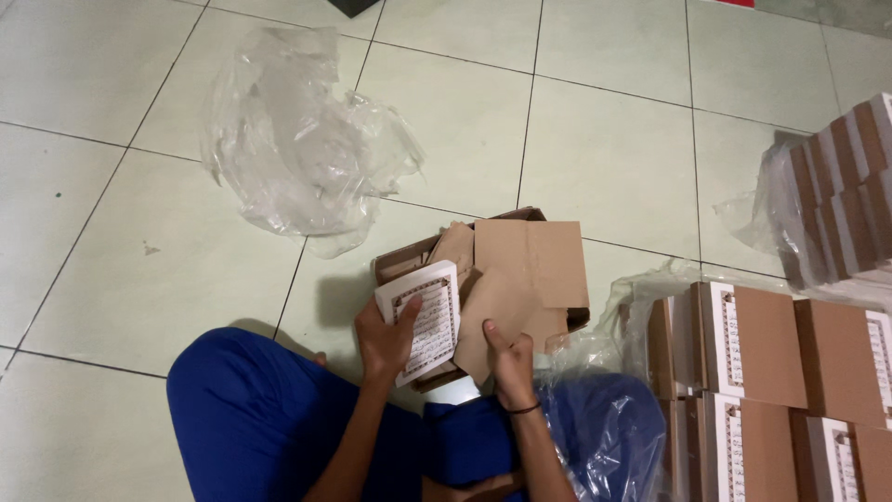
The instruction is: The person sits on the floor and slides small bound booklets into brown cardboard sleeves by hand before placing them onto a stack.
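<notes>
- The person sat on the tiled floor (613, 158) in blue trousers, both bare forearms reaching forward and up from the lap, a dark band on the right wrist.
- The left hand (386, 336) was clamped on a white book (426, 318) with an ornate bordered cover, thumb across its front, fingers behind; the book stood tilted against the near edge of an open cardboard box (483, 279).
- The right hand (509, 358) gripped the lower edge of a brown cardboard sleeve (520, 284), thumb on top, fingers curled beneath it; the sleeve lay over the box, just right of the book.
- At near right, clear plastic wrap (595, 437) draped over the right knee.
- Beside it lay packed books (771, 353) in brown sleeves with white patterned spines, set in rows.
- Farther right, a wrapped stack of books (836, 195) stood in plastic.
- Farther left, a crumpled clear plastic sheet (297, 139) lay on the floor, well apart from the hands.
</notes>
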